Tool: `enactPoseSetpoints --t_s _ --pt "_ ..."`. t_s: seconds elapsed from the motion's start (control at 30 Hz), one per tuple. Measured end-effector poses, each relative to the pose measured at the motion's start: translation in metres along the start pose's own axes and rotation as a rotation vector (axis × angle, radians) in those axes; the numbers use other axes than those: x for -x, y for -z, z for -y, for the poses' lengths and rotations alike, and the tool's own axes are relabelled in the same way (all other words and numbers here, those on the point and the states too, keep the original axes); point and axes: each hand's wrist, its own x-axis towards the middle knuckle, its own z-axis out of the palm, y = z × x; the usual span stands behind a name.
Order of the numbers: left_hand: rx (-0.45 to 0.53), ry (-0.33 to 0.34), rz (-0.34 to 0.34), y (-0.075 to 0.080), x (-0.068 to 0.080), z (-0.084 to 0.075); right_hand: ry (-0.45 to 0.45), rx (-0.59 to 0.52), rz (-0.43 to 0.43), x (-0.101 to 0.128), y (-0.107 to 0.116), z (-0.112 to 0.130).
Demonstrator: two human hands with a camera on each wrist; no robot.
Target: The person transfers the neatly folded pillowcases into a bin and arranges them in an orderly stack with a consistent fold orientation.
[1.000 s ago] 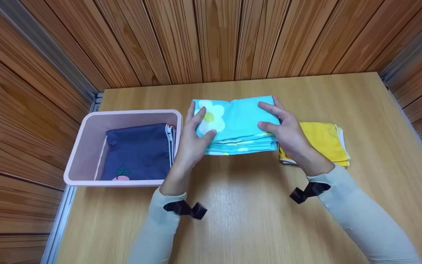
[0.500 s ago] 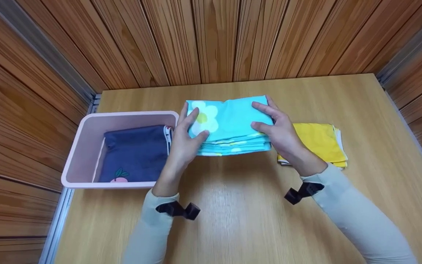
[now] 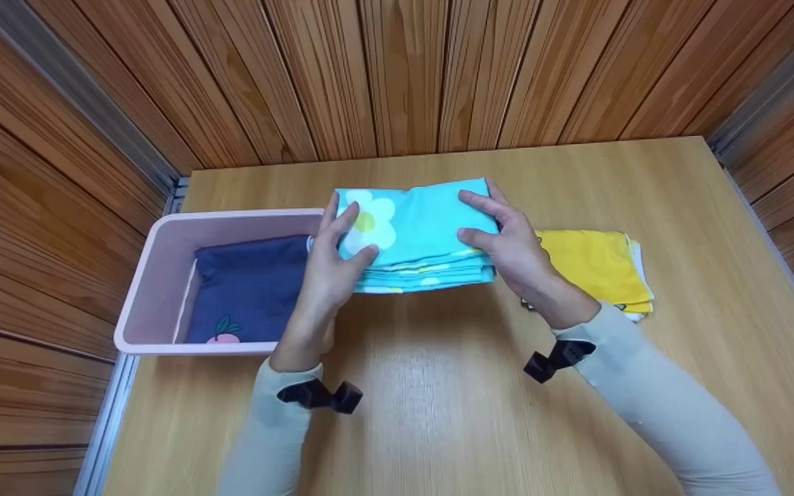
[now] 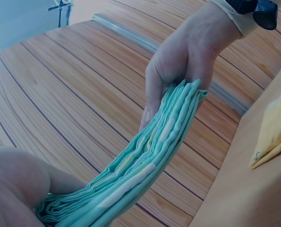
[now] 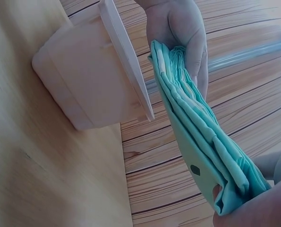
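Observation:
A folded turquoise cloth [image 3: 431,220] with a white flower print is held up above the table between both hands. My left hand [image 3: 331,269] grips its left end, thumb and forefinger on top and the other fingers beneath. At the right end, my right hand [image 3: 517,251] grips it the same way. Many stacked layers of the cloth [image 4: 135,156] show edge-on in the left wrist view, and it bows a little. Left of the hands stands a pink plastic bin [image 3: 136,303] with a folded navy cloth [image 3: 252,289] lying inside. The left hand overlaps the bin's right rim in the head view.
A folded yellow cloth [image 3: 593,265] with white edging lies on the wooden table [image 3: 438,413], behind the right wrist. Wood-panelled walls [image 3: 404,76] rise at the back and on both sides. The pink bin's outer wall [image 5: 88,75] rises from the table in the right wrist view.
Both hands have moved left with the turquoise cloth, closer to the pink bin. The left hand now covers more of the bin's right side, and more of the yellow cloth shows.

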Motion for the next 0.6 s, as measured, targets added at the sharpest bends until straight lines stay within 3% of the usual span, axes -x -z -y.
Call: enactPoseSetpoints --t_s 0.33,0.6 --pt "0.021 0.005 0.018 0.013 0.004 0.003 -0.001 0.002 0.005 -0.002 -0.011 0.002" --pt "-0.031 0.031 0.002 0.022 0.008 0.005 0.015 0.009 0.02 -0.004 -0.02 0.0"
